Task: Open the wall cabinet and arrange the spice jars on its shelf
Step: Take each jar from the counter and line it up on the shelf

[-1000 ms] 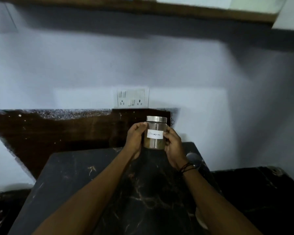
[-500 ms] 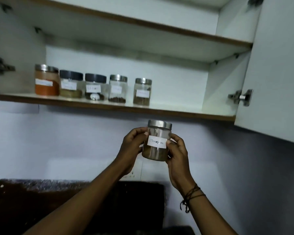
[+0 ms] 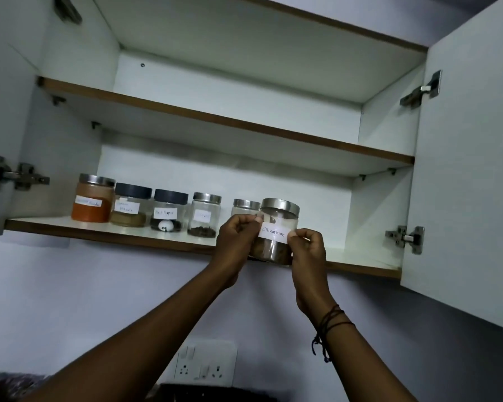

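Observation:
A clear cinnamon jar [image 3: 277, 227] with a steel lid and white label is held between both hands at the front edge of the wall cabinet's lower shelf [image 3: 99, 229]. My left hand [image 3: 235, 242] grips its left side and my right hand [image 3: 307, 248] grips its right side. On the shelf to the left stand several labelled jars in a row: an orange powder jar [image 3: 92, 200], two black-lidded jars [image 3: 131, 207] [image 3: 169, 211], a steel-lidded jar [image 3: 204, 214], and another jar [image 3: 244, 206] partly hidden behind my left hand.
Both cabinet doors stand open; the right door [image 3: 471, 169] juts out close to my right arm, and the left door [image 3: 3, 117] is at the frame's edge. The upper shelf [image 3: 244, 126] holds nothing visible. A switch and socket plate [image 3: 205, 364] is on the wall below.
Both hands have lifted the cinnamon jar from above the counter up to the lower shelf's front edge. My view has tilted upward, bringing the whole open cabinet into sight.

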`<state>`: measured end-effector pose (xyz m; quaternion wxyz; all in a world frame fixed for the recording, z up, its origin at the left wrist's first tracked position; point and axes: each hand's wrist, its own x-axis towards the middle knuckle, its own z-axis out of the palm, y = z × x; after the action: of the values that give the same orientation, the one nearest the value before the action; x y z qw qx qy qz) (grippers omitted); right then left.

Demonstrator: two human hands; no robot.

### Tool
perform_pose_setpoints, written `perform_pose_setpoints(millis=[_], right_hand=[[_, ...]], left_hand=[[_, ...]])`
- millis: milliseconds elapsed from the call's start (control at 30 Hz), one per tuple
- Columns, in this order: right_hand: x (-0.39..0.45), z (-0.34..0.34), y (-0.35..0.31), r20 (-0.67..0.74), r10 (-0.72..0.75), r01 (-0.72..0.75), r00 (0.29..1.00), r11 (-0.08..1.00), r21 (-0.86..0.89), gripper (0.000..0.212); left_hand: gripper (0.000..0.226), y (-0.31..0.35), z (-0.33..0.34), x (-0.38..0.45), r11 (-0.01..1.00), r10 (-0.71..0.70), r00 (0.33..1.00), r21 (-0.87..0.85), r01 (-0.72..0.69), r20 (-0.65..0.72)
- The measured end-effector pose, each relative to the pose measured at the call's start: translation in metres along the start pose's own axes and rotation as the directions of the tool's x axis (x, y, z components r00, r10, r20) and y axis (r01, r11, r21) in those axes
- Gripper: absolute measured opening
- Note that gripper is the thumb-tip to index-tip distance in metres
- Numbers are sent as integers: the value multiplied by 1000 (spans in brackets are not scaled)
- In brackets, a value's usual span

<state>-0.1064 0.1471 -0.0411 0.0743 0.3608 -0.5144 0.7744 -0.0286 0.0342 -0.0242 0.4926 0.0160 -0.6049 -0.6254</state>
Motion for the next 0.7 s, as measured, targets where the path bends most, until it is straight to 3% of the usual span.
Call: perform_pose_setpoints(millis=[300, 700], right_hand=[[57, 3, -2, -78, -81, 52, 994, 945, -322, 20], [114, -9, 28, 99, 66, 0, 993, 836, -549, 33]], left_hand=[[24, -7, 33, 40, 961, 67, 995, 273, -44, -76], [23, -40, 67, 89, 808, -5, 999, 588, -24, 48]])
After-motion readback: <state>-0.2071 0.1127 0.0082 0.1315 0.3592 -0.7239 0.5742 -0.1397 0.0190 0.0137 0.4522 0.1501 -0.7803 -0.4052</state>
